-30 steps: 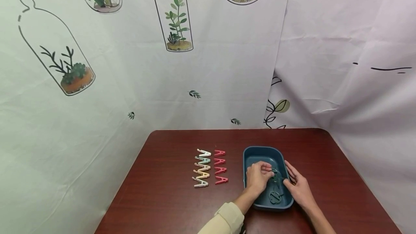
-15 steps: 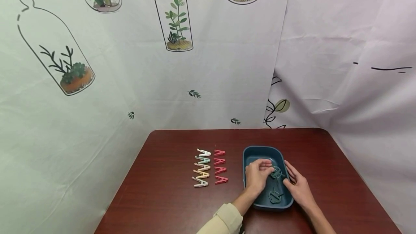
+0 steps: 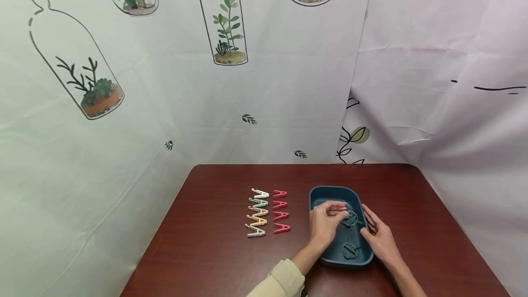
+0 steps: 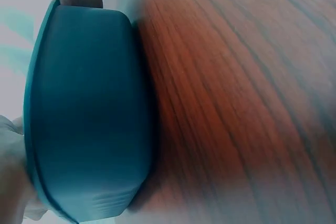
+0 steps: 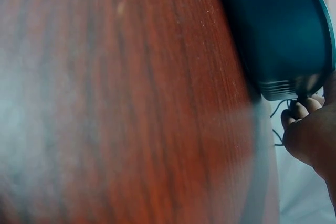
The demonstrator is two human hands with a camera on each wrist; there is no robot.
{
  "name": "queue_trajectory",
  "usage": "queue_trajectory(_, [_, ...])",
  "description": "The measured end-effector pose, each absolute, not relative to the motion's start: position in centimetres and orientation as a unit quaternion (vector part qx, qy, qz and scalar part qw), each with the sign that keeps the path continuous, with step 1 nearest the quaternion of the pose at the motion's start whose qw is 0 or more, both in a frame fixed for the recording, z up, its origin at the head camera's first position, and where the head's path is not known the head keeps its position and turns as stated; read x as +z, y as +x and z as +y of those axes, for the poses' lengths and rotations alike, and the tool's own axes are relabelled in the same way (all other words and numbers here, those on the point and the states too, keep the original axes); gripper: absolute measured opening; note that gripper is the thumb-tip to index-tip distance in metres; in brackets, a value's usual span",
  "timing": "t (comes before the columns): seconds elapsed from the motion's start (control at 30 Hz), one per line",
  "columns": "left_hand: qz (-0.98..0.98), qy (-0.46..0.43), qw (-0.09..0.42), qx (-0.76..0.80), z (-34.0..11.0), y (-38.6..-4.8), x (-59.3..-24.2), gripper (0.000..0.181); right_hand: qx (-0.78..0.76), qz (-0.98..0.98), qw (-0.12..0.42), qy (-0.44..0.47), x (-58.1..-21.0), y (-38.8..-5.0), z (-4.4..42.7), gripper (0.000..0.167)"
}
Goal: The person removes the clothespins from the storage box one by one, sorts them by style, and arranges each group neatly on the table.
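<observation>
My left hand (image 3: 325, 223) reaches into a dark blue tray (image 3: 330, 187), its thumb and fingertips pinched together at the left edge of a thin green looped piece (image 3: 350, 218). The exact contact is too small to see well. A second green looped piece (image 3: 349, 250) lies nearer the front of the tray's floor. On the tray's right side my right hand (image 3: 381, 239) grips the rim, thumb over the edge and fingers along the outer wall. In the left wrist view the tray's outer wall (image 4: 89, 108) hides its contents.
Left of the tray, a column of several red clothespins (image 3: 281, 215) lies beside a column of several white, teal, peach and yellow clothespins (image 3: 257, 211). All rest on a dark red-brown wooden table (image 3: 214, 242). A patterned cloth (image 3: 280, 104) hangs behind it.
The upper green looped piece has turned flatter and shows more of its ring beside the left fingertips. The right hand keeps its place on the tray. The head view has shifted slightly.
</observation>
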State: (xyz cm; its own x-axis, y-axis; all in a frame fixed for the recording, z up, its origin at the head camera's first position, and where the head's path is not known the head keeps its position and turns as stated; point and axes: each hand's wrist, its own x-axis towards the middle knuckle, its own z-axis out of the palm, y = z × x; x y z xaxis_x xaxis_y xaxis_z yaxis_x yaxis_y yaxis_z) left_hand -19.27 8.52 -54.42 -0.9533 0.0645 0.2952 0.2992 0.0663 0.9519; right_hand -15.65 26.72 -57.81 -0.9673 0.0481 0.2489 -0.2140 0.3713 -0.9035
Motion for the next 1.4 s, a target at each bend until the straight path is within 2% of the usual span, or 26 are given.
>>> queue_trajectory(0.37, [-0.71,-0.161,0.094,-0.679,6.5,-19.1,-53.4,0.016,0.558,-0.82,0.118,0.05,-57.7,-15.6,26.6,0.071])
queue_trajectory(0.8, [-0.732,-0.146,0.089,-0.659,2.9,-19.7,-52.4,0.017,0.577,-0.804,0.124,0.071,-57.8,-15.6,26.7,0.069])
queue_trajectory(1.17, [-0.751,-0.126,0.123,-0.636,-1.3,-21.5,-52.8,0.015,0.573,-0.809,0.114,0.064,-57.7,-15.4,26.7,0.07])
queue_trajectory(1.4, [-0.767,-0.105,0.142,-0.617,-4.4,-22.7,-53.1,0.015,0.57,-0.809,0.127,0.067,-57.8,-15.5,26.6,0.069])
